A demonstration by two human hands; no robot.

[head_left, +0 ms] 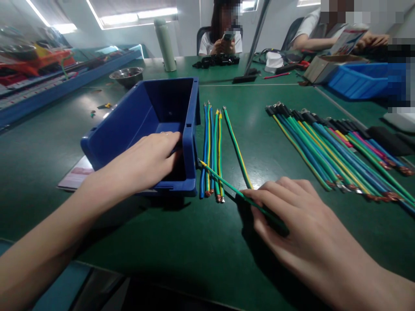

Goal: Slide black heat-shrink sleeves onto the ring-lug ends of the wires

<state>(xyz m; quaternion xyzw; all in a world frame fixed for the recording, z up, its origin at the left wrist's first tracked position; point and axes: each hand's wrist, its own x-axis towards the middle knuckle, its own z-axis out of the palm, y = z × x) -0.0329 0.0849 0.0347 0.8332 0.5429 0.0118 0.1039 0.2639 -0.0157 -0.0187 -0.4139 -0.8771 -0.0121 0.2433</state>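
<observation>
My left hand [152, 153] reaches into a dark blue plastic bin [129, 114]; its fingers curl down behind the bin's right wall, and what they hold, if anything, is hidden. Between thumb and fingers, my right hand [292, 207] pinches a green-and-yellow cable [223, 180] that slants up left to the bin's side. Beneath its far end lie several short blue and green-yellow cables [212, 151] side by side, with bare copper or metal ends. Another green-yellow cable [236, 144] lies apart, its near end by my right fingertips.
Many cables with black sleeves [337, 151] lie in a row at the right. Behind stand a metal bowl [127, 77], a pale green bottle [165, 45], a cardboard box [330, 67] and a light blue bin [363, 80]. Two people sit across the green table [155, 233].
</observation>
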